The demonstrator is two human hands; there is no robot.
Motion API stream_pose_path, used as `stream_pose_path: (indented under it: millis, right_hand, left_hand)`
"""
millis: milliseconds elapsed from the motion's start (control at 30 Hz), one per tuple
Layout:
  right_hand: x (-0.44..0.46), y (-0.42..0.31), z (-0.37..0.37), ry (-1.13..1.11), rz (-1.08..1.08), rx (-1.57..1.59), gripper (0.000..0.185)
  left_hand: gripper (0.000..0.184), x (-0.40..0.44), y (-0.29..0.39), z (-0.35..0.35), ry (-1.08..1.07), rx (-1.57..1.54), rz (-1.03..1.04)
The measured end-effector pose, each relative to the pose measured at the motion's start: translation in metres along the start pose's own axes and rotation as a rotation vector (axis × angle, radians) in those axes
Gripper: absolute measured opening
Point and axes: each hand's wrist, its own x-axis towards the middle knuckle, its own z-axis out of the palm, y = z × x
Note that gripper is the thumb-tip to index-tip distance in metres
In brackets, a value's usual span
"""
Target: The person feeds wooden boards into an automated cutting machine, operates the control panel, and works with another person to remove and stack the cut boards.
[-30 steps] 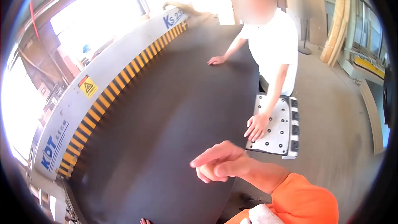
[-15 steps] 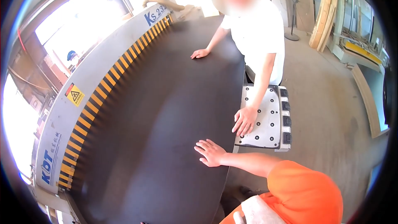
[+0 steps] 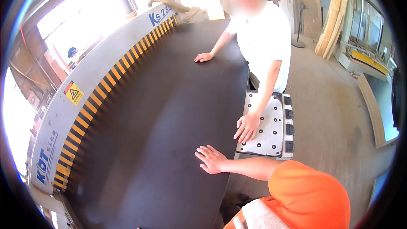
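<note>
Here, right hand (image 3: pixel 213 160), dark panel (image 3: pixel 169 114) beneath

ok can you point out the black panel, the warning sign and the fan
black panel (image 3: pixel 169 110): head view, bare middle of its top
warning sign (image 3: pixel 73 93): head view, middle of its yellow face, on the machine's pale beam (image 3: pixel 51 123)
fan (image 3: pixel 298 44): head view, its round base on the floor (image 3: pixel 326 97)

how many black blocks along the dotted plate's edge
4, down the right edge of the plate: top block, second block, third block, bottom block.
</note>
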Motion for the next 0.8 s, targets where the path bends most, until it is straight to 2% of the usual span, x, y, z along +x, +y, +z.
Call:
stream_pose_path:
  millis: [167, 233, 267, 300, 333, 400, 433, 500, 567, 600, 633, 700, 733, 767, 800]
  right_hand:
    - [0.001, -0.002, -0.011, -0.017, 0.007, 0.039, 0.062]
    - [0.003, 0.006, -0.011, -0.031, -0.035, 0.067, 0.063]
    - [0.004, 0.01, -0.019, -0.102, -0.042, 0.085, 0.073]
    - [0.002, 0.008, -0.043, -0.08, 0.008, 0.01, 0.086]
    - [0.003, 0.016, -0.054, -0.064, 0.006, 0.034, 0.096]
    - [0.007, 0.027, -0.075, -0.054, 0.046, -0.011, 0.102]
    - [0.009, 0.031, -0.083, -0.046, 0.042, -0.036, 0.102]
    - [0.01, 0.033, -0.102, -0.098, -0.013, -0.08, 0.101]
    - [0.009, 0.028, -0.119, -0.147, -0.065, -0.009, 0.097]
    - [0.005, 0.03, -0.122, -0.041, -0.127, 0.106, 0.093]
    - [0.002, 0.03, -0.13, -0.032, -0.092, 0.218, 0.092]
    - [-0.003, 0.042, -0.126, -0.097, 0.127, 0.383, 0.071]
    - [-0.007, 0.051, -0.122, -0.256, 0.138, 0.2, 0.055]
    - [-0.007, 0.063, -0.122, -0.404, 0.151, 0.008, 0.042]
    - [-0.023, 0.066, -0.119, -0.229, 0.036, 0.026, 0.029]
  left_hand:
    - [0.046, 0.005, -0.003, 0.007, 0.115, 0.059, 0.08]
    - [0.057, 0.002, -0.041, 0.047, 0.051, -0.059, -0.073]
    - [0.064, 0.003, -0.035, 0.057, -0.061, 0.028, -0.224]
    - [0.07, 0.021, -0.008, 0.054, -0.169, 0.119, -0.36]
    - [0.076, 0.033, 0.032, 0.045, -0.086, 0.043, -0.215]
    - [0.083, 0.078, 0.15, 0.003, -0.023, 0.026, 0.304]
    - [0.086, 0.098, 0.221, -0.023, -0.058, 0.016, 0.334]
    - [0.084, 0.128, 0.315, -0.044, 0.0, 0.019, 0.498]
    - [0.084, 0.139, 0.385, -0.06, -0.038, -0.089, 0.675]
    - [0.083, 0.133, 0.406, -0.06, -0.102, -0.388, 0.759]
    - [0.082, 0.131, 0.422, -0.059, -0.162, -0.695, 0.839]
    - [0.078, 0.132, 0.438, -0.042, -0.283, -0.654, 0.655]
    - [0.076, 0.134, 0.442, -0.028, -0.335, -0.624, 0.567]
    - [0.07, 0.144, 0.428, 0.002, -0.207, -0.584, 0.576]
    - [0.045, 0.144, 0.419, -0.002, -0.001, -0.536, 0.708]
